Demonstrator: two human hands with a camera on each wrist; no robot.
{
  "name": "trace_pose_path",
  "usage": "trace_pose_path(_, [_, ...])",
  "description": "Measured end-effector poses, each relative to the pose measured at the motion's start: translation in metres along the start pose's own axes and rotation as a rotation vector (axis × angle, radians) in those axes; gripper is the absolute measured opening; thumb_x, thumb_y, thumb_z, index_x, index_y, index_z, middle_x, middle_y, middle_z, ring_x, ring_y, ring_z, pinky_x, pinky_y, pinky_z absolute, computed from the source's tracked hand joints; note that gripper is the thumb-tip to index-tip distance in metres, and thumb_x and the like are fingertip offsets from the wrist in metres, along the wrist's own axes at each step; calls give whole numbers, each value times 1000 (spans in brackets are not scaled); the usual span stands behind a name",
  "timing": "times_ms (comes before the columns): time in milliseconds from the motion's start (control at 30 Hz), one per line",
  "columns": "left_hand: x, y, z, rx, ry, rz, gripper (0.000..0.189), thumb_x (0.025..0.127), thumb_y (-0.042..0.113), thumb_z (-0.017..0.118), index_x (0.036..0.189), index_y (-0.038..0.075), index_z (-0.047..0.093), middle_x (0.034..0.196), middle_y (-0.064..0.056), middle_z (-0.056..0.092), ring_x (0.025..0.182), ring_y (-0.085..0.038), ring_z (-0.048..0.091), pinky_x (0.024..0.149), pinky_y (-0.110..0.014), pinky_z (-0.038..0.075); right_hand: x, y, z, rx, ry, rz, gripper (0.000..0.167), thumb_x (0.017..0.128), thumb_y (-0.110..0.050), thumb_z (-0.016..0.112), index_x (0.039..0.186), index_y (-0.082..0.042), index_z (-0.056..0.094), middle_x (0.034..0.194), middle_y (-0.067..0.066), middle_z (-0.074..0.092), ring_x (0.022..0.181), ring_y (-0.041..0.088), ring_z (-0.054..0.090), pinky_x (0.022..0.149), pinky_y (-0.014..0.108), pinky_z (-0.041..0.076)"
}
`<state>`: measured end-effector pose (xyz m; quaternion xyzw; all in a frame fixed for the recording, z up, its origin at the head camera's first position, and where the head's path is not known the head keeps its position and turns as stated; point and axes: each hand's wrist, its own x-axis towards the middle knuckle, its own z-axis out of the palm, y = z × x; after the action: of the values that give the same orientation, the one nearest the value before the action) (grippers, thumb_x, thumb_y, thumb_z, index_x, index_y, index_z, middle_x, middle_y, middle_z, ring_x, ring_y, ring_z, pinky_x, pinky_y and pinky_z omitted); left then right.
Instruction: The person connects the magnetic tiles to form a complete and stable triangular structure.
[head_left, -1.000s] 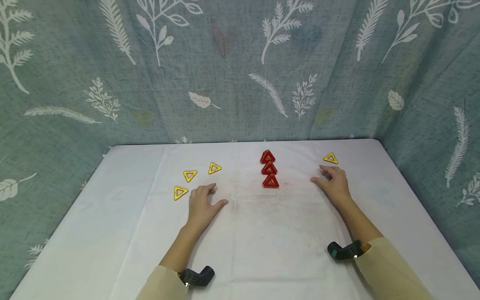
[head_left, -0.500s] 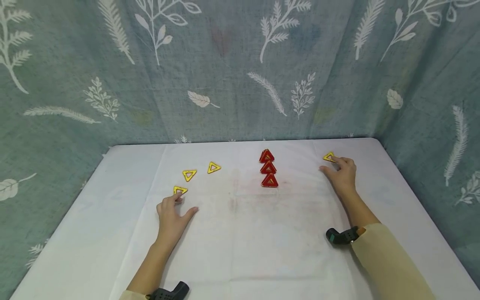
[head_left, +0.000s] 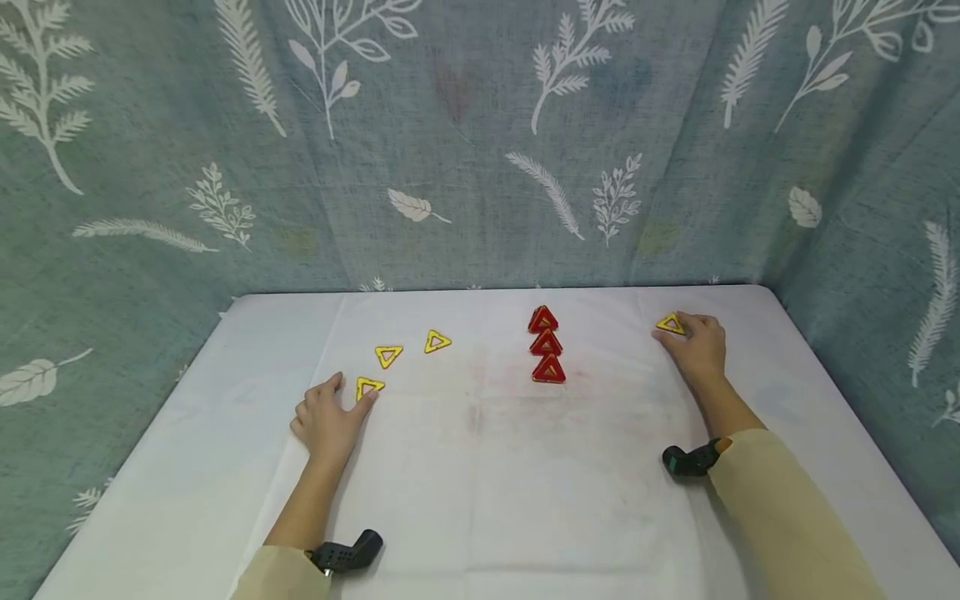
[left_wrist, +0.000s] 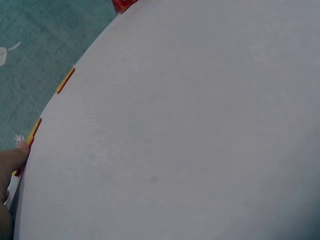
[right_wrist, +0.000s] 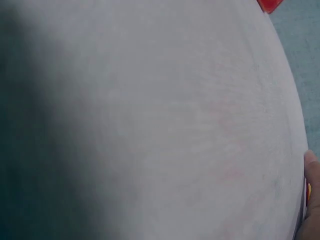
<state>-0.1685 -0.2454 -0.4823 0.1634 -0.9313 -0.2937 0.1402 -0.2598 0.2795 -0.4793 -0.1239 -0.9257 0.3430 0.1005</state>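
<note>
My left hand (head_left: pixel 327 421) is at the nearest yellow triangle frame (head_left: pixel 363 382) on the left of the white table. Its thumb tip overlaps the triangle's right corner, and the index finger stands apart from it on the left. In the left wrist view the thumb (left_wrist: pixel 14 157) is at a thin piece with yellow and red layers. At the far right, my right hand (head_left: pixel 699 346) pinches another yellow triangle frame (head_left: pixel 662 323) between thumb and index finger. Only the thumb (right_wrist: pixel 314 170) and a sliver of yellow show in the right wrist view.
Two more yellow triangle frames, one (head_left: pixel 388 356) left and one (head_left: pixel 437 341) right, lie beyond my left hand. Red triangular pieces (head_left: pixel 548 369) stand in a column near the table's middle. A leaf-patterned curtain (head_left: pixel 480 150) hangs behind the white-covered table (head_left: pixel 510 500).
My left hand has moved left to the nearest yellow triangle, its thumb now at the corner. The right hand has reached the far-right triangle and taken hold of it.
</note>
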Motion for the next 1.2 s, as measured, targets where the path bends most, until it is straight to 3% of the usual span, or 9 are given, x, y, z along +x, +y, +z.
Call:
trace_pose_path(133, [7,-1,-2,38,-16,-5,60,85,43,66,133,10,53,129,-23,40,117,-41,33,92,-57,18,1,-4,0,-82,-9,-41,61,92,-37,60,140,-3,44,134,30,36,123,46,33,98,54,27])
trace_pose_path(267, [7,-1,-2,22,-19,0,48,85,42,67,124,15,63,127,-19,43,117,-40,35,93,-57,17,1,-6,0,-115,-4,-30,59,93,-39,56,139,-4,45,134,30,36,122,46,34,98,54,26])
trace_pose_path(467, [7,2,1,14,-41,29,49,84,45,68,123,16,64,125,-17,45,117,-39,36,94,-57,16,-1,-6,-4,-114,23,20,61,95,-39,53,140,0,41,132,31,37,121,47,35,99,54,27])
trace_pose_path(600, [10,5,4,15,-64,56,52,83,47,68,125,16,63,123,-15,45,114,-37,36,94,-57,16,-3,-6,-6,-119,16,39,57,94,-38,55,138,-3,47,134,29,37,122,45,35,99,53,27])
trace_pose_path(833, [12,7,7,6,-76,109,48,84,39,70,124,14,63,119,-14,49,111,-35,39,93,-55,15,-7,-5,-7,-98,18,51,55,92,-38,58,135,-6,51,131,28,39,121,44,37,99,52,29])
trace_pose_path(967, [12,7,8,22,-84,158,47,84,38,70,123,12,63,116,-14,51,107,-36,41,93,-56,14,-10,-6,-8,-81,16,82,54,91,-38,60,133,-5,53,128,26,42,119,42,38,99,51,28])
trace_pose_path(1200, [15,5,4,78,-82,289,44,83,34,71,117,6,66,107,-16,54,99,-35,45,96,-60,10,-10,-13,-8,-83,-93,54,53,88,-39,63,130,-7,56,121,24,48,111,41,40,94,52,25])
